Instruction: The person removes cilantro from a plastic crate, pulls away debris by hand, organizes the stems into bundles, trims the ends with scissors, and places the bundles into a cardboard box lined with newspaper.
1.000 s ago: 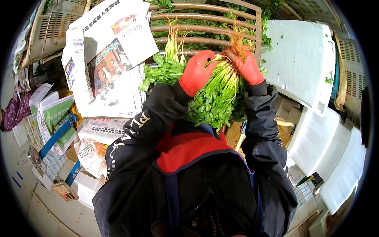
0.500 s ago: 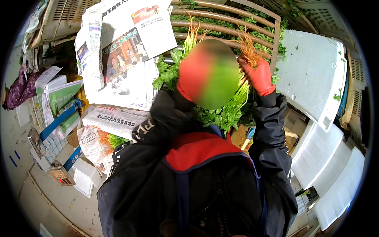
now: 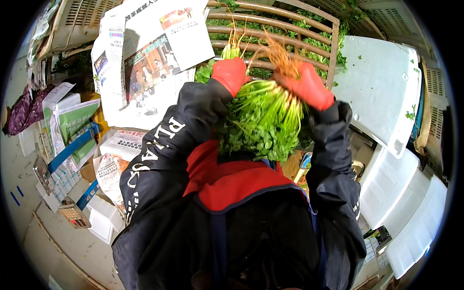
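A thick bunch of leafy greens [image 3: 270, 113] hangs in front of my chest, its orange-brown roots pointing up and leaves down. My right hand [image 3: 311, 87], in a red glove, is closed around its root end. My left hand [image 3: 231, 76], also red-gloved, has its fingers curled just left of the bunch's stems; what is in them is hidden. Behind that hand, pale stems with roots from a second clump [image 3: 232, 50] stick out over the brown barred rack [image 3: 270, 36]. Some of its leaves [image 3: 204, 73] show left of the glove.
Newspaper sheets [image 3: 159, 63] lie at the left of the rack. A pale plastic lid [image 3: 377, 87] and white foam boxes [image 3: 391, 188] stand at the right. On the left are a folded newspaper [image 3: 123, 145], a calculator [image 3: 75, 216] and a purple bag [image 3: 29, 108].
My right hand has moved left, swinging the bunch's roots left with it. My left hand now lies over the second clump's stems. My left sleeve now covers more of the folded newspaper.
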{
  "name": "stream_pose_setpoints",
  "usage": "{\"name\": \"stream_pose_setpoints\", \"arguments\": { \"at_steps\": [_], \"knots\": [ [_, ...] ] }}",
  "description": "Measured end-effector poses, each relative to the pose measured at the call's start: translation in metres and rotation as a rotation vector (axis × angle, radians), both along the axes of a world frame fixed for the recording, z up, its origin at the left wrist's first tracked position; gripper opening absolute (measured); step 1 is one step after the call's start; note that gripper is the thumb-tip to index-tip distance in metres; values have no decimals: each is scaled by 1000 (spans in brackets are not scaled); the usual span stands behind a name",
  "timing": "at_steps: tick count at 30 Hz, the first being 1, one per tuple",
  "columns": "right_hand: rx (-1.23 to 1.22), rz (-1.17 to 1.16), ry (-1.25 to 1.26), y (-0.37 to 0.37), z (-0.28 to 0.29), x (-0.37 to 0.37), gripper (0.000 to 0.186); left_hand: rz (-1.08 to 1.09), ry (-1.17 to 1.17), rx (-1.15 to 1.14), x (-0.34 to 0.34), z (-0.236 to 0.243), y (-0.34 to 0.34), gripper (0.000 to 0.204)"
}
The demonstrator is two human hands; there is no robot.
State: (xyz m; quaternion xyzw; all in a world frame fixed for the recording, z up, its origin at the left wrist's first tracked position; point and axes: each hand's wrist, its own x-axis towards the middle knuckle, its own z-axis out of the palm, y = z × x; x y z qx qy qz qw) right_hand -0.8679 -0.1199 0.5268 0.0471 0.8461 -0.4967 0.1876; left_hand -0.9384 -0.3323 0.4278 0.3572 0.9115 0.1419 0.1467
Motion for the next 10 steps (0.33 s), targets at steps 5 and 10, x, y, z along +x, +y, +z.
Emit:
{"name": "stream_pose_setpoints", "arguments": {
  "at_steps": [5,10],
  "knots": [
    [155,-14,-156,5,-16,-37,39,116,38,-74,7,-15,-7,26],
    [111,114,-232,-4,0,-45,39,181,8,170,7,-11,-22,24]
  ]
}}
